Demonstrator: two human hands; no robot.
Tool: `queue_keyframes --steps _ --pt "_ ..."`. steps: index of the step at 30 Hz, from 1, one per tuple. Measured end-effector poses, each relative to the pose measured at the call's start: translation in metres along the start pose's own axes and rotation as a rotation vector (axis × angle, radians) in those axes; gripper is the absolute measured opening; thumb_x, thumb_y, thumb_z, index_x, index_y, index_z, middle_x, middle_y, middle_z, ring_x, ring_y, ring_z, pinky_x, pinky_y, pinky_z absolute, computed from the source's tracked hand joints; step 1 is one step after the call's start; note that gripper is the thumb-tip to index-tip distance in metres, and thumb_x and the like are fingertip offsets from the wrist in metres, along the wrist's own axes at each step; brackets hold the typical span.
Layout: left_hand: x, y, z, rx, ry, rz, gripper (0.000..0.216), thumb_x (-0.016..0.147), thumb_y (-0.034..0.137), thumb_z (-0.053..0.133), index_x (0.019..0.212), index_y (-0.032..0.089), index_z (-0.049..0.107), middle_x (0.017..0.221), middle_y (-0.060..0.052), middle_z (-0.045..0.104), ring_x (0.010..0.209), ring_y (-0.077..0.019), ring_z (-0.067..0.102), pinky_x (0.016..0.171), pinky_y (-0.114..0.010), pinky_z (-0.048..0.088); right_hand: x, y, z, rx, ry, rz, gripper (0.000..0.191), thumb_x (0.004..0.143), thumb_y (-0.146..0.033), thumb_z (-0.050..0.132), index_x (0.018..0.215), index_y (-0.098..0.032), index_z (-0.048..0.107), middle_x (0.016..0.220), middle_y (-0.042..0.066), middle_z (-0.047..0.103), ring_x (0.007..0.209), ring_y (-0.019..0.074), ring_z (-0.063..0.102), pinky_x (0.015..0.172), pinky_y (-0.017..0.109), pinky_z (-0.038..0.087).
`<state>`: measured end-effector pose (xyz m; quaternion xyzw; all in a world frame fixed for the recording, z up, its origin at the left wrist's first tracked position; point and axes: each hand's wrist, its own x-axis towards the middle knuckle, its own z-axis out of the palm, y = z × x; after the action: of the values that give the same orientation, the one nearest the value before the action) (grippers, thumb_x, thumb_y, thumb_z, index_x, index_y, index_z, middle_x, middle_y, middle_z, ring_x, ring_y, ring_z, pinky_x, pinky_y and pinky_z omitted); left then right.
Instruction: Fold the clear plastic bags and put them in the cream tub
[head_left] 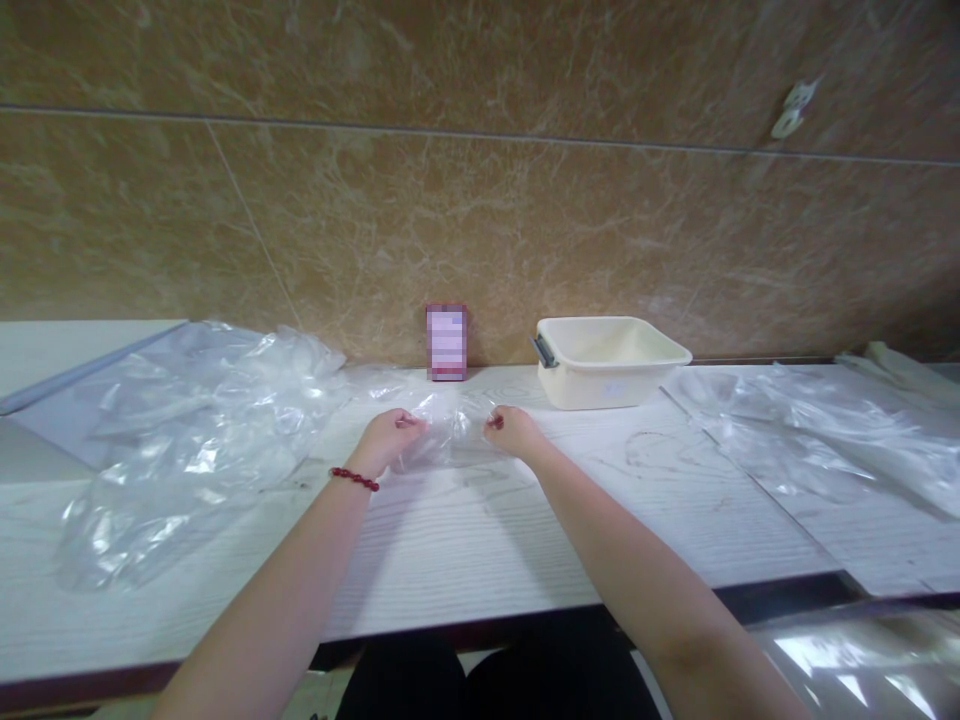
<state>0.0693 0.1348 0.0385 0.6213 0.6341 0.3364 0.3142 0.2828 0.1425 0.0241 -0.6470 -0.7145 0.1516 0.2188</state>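
Over the middle of the table, my left hand [388,437] and my right hand [516,432] are both closed on a clear plastic bag [452,430]. The bag spreads between them, with its left part gripped by one hand and its right part by the other. A string of dark red beads circles my left wrist. Just behind the bag, a phone [447,343] in a red case leans upright against the wall, its screen blurred out. My right hand is nearest to a cream plastic tub [600,395], which has a grey clip handle on its left end.
A large heap of clear plastic bags [202,440] covers the left of the white wood-grain table [465,540]. More clear plastic [810,430] lies on the right. A brown marbled wall [375,220] rises behind, with a small white fitting [793,110] on it.
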Motion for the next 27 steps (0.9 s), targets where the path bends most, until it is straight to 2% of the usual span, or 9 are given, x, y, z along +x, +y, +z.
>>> queue_keyframes --steps 7,12,17,20,23,27 --pt "0.003 -0.003 0.007 -0.040 0.108 -0.108 0.026 0.056 0.039 0.055 0.067 0.015 0.056 0.056 0.001 0.054 0.054 -0.0130 0.049 0.051 -0.022 0.034 0.000 -0.002 0.003 0.036 0.045 0.045 0.016 0.065 -0.028 0.052 0.074 -0.017 0.060 0.069 0.003 0.061 0.064 0.0121 0.054 0.057 0.020 0.036" --pt "0.007 -0.011 0.014 -0.110 0.110 -0.085 0.022 0.055 0.034 0.056 0.065 0.015 0.056 0.058 0.001 0.055 0.052 -0.0114 0.048 0.048 -0.021 0.034 0.003 -0.001 0.007 0.068 0.056 0.065 0.013 0.063 -0.025 0.054 0.072 -0.018 0.059 0.067 0.002 0.061 0.062 0.0115 0.054 0.056 0.020 0.036" --pt "0.014 -0.019 0.018 -0.051 0.139 -0.079 0.021 0.057 0.034 0.056 0.068 0.016 0.058 0.063 -0.001 0.058 0.057 -0.0129 0.051 0.050 -0.022 0.036 0.008 0.003 0.011 0.115 0.082 0.059 0.007 0.063 -0.022 0.054 0.068 -0.017 0.057 0.068 0.001 0.061 0.063 0.0107 0.054 0.056 0.019 0.037" --pt "0.018 -0.022 0.019 -0.031 0.147 -0.091 0.019 0.057 0.030 0.058 0.069 0.016 0.057 0.066 -0.001 0.059 0.059 -0.0131 0.052 0.052 -0.022 0.037 0.011 0.006 0.014 0.161 0.098 0.065 0.011 0.062 -0.019 0.054 0.073 -0.017 0.055 0.068 0.000 0.061 0.064 0.0099 0.055 0.057 0.018 0.037" --pt "0.022 -0.025 0.019 -0.055 0.167 -0.092 0.023 0.056 0.023 0.060 0.077 0.015 0.054 0.072 -0.002 0.058 0.063 -0.0123 0.053 0.054 -0.021 0.039 0.014 0.007 0.015 0.212 0.095 0.076 0.023 0.062 -0.016 0.055 0.084 -0.017 0.051 0.067 -0.001 0.062 0.062 0.0092 0.055 0.056 0.018 0.037" --pt "0.022 -0.025 0.019 -0.121 0.161 -0.111 0.039 0.056 0.020 0.060 0.093 0.015 0.047 0.084 -0.005 0.057 0.066 -0.0112 0.054 0.054 -0.020 0.041 0.015 0.006 0.014 0.237 0.084 0.094 0.024 0.063 -0.016 0.055 0.086 -0.018 0.049 0.066 -0.002 0.063 0.061 0.0090 0.055 0.055 0.017 0.036"
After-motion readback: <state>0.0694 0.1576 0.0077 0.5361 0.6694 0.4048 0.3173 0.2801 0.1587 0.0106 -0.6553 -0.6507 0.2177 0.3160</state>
